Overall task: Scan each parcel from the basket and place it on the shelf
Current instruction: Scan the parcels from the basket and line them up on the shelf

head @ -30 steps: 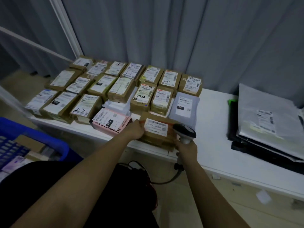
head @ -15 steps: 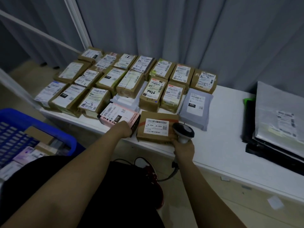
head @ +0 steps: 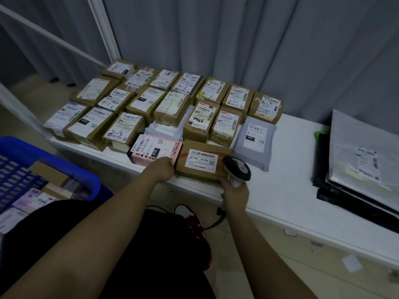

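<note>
A flat brown parcel (head: 203,161) with a white barcode label lies at the front edge of the white shelf (head: 291,169), between a pink box (head: 155,149) and my scanner. My left hand (head: 160,169) is at the parcel's left front corner, its fingers curled against that edge. My right hand (head: 235,192) grips the handle of the black and white scanner (head: 236,169), whose head touches the parcel's right end. The blue basket (head: 64,156) at lower left holds more parcels (head: 32,199).
Several rows of labelled brown parcels (head: 164,100) fill the shelf's left part, up to the grey curtain. A grey mailer bag (head: 254,143) lies right of them. Large grey and black bags (head: 362,152) are stacked at the far right. Below, a red shoe (head: 198,229) and the scanner cable rest on the floor.
The brown parcel, held tilted one second ago, now lies flat on the shelf beside the pink box. My left hand has slid to its left front corner. The scanner stayed at its right end.
</note>
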The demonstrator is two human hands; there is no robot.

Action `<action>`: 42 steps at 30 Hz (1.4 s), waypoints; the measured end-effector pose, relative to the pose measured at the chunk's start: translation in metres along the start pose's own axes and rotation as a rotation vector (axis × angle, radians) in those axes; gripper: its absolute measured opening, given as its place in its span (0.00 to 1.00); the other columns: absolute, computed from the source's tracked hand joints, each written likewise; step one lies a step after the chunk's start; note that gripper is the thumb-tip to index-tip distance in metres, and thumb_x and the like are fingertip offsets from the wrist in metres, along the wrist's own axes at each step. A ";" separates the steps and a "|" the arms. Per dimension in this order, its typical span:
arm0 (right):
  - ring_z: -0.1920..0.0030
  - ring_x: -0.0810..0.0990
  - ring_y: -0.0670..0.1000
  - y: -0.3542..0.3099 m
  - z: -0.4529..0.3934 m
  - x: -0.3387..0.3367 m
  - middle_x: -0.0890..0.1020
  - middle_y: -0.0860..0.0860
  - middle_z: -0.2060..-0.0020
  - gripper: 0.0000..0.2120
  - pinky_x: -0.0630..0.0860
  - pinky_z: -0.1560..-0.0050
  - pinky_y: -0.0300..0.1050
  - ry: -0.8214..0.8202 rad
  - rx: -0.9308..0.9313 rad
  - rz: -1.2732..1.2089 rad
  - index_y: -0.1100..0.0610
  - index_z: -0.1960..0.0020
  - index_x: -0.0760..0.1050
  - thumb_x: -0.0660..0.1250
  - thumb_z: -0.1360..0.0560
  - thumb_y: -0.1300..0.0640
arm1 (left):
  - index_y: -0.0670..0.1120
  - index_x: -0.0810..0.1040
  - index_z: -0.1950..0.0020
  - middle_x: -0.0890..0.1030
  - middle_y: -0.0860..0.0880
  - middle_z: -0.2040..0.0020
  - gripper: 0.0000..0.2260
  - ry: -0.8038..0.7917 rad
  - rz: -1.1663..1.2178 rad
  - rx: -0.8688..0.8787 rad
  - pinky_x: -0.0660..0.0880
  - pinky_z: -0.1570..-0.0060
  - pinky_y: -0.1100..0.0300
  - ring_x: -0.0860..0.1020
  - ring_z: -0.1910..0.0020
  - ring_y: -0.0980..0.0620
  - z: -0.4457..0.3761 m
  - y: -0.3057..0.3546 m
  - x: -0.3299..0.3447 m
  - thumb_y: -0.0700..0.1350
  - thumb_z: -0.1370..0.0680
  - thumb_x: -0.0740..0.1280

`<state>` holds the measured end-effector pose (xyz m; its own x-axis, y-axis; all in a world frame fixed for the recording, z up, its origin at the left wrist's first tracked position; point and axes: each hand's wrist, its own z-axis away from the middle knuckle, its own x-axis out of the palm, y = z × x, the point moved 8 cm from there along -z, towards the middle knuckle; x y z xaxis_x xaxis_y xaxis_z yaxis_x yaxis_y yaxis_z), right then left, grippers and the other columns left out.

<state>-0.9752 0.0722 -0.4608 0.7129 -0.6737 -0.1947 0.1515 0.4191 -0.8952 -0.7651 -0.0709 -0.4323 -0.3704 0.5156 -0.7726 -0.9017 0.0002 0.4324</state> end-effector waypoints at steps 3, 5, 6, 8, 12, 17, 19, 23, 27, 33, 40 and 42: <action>0.59 0.79 0.49 -0.016 0.010 0.004 0.79 0.47 0.58 0.11 0.80 0.50 0.53 -0.073 -0.019 -0.091 0.47 0.56 0.71 0.71 0.26 0.60 | 0.42 0.79 0.47 0.79 0.44 0.44 0.09 0.079 0.093 0.013 0.71 0.50 0.54 0.74 0.47 0.45 0.007 0.001 -0.013 0.39 0.23 0.61; 0.60 0.79 0.47 -0.034 0.018 0.014 0.81 0.50 0.55 0.09 0.78 0.52 0.47 -0.144 -0.063 -0.106 0.48 0.53 0.73 0.71 0.26 0.60 | 0.45 0.76 0.47 0.77 0.47 0.44 0.08 0.166 0.201 0.002 0.70 0.51 0.55 0.74 0.44 0.46 0.017 0.001 -0.028 0.39 0.22 0.60; 0.55 0.80 0.48 -0.046 0.024 0.021 0.82 0.51 0.52 0.08 0.77 0.49 0.45 -0.175 -0.097 -0.101 0.51 0.49 0.75 0.72 0.26 0.58 | 0.46 0.75 0.46 0.76 0.46 0.43 0.08 0.210 0.244 0.005 0.69 0.52 0.57 0.74 0.43 0.46 0.024 0.002 -0.036 0.39 0.21 0.59; 0.43 0.80 0.51 -0.070 0.037 0.037 0.81 0.53 0.42 0.21 0.75 0.40 0.48 -0.224 -0.164 -0.085 0.55 0.36 0.73 0.73 0.27 0.54 | 0.47 0.75 0.45 0.77 0.46 0.42 0.08 0.273 0.306 0.027 0.68 0.53 0.58 0.75 0.43 0.47 0.040 0.001 -0.054 0.41 0.21 0.59; 0.42 0.72 0.46 -0.113 0.075 0.083 0.75 0.48 0.41 0.26 0.69 0.44 0.39 -0.436 -0.226 -0.096 0.56 0.28 0.67 0.70 0.24 0.56 | 0.49 0.75 0.50 0.79 0.48 0.49 0.04 0.329 0.466 0.078 0.73 0.55 0.56 0.78 0.52 0.48 0.079 -0.015 -0.092 0.44 0.20 0.60; 0.48 0.79 0.53 -0.141 0.138 0.160 0.79 0.53 0.45 0.22 0.76 0.51 0.43 -0.678 -0.312 0.092 0.56 0.33 0.70 0.71 0.25 0.57 | 0.48 0.76 0.50 0.82 0.49 0.55 0.04 0.502 0.772 0.103 0.76 0.56 0.64 0.80 0.55 0.51 0.139 -0.071 -0.151 0.41 0.21 0.62; 0.56 0.79 0.49 -0.148 0.169 0.191 0.80 0.52 0.48 0.22 0.76 0.61 0.36 -0.764 -0.385 0.167 0.59 0.34 0.71 0.72 0.25 0.56 | 0.44 0.75 0.46 0.81 0.49 0.57 0.07 0.576 0.911 0.084 0.72 0.67 0.72 0.79 0.60 0.54 0.169 -0.109 -0.164 0.36 0.20 0.60; 0.55 0.78 0.48 -0.155 0.239 0.249 0.81 0.53 0.48 0.18 0.76 0.54 0.41 -0.920 -0.510 0.232 0.56 0.37 0.73 0.72 0.26 0.57 | 0.44 0.75 0.47 0.80 0.48 0.57 0.07 0.753 1.068 -0.093 0.75 0.63 0.67 0.79 0.60 0.53 0.221 -0.220 -0.167 0.34 0.21 0.60; 0.57 0.77 0.46 -0.141 0.302 0.306 0.81 0.49 0.53 0.16 0.76 0.55 0.39 -1.089 -0.484 0.249 0.56 0.40 0.74 0.71 0.25 0.56 | 0.45 0.75 0.47 0.80 0.45 0.49 0.05 0.808 1.068 -0.349 0.76 0.51 0.54 0.79 0.52 0.48 0.259 -0.326 -0.132 0.38 0.21 0.62; 0.66 0.76 0.47 -0.058 0.331 0.356 0.78 0.51 0.62 0.13 0.73 0.72 0.36 -1.186 -0.315 0.439 0.59 0.41 0.74 0.69 0.24 0.55 | 0.43 0.73 0.50 0.78 0.41 0.53 0.04 0.755 0.902 -0.591 0.70 0.55 0.54 0.76 0.54 0.45 0.297 -0.416 -0.061 0.41 0.24 0.66; 0.68 0.73 0.49 0.016 0.329 0.362 0.75 0.52 0.68 0.05 0.71 0.69 0.42 -1.173 -0.162 0.575 0.55 0.55 0.75 0.71 0.25 0.56 | 0.33 0.78 0.47 0.81 0.32 0.51 0.10 0.675 0.651 -0.818 0.73 0.52 0.51 0.79 0.49 0.36 0.323 -0.494 -0.010 0.37 0.25 0.66; 0.68 0.74 0.47 0.015 0.334 0.366 0.76 0.50 0.67 0.06 0.72 0.71 0.39 -1.214 -0.193 0.610 0.56 0.53 0.75 0.70 0.25 0.56 | 0.32 0.78 0.46 0.80 0.34 0.48 0.11 0.577 0.640 -0.791 0.71 0.51 0.53 0.78 0.46 0.38 0.307 -0.497 0.000 0.38 0.24 0.66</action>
<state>-0.4829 0.0352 -0.4118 0.7922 0.5788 -0.1937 -0.4252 0.2957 -0.8554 -0.2486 0.1920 -0.5048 -0.6704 -0.2369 -0.7032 -0.3261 -0.7571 0.5660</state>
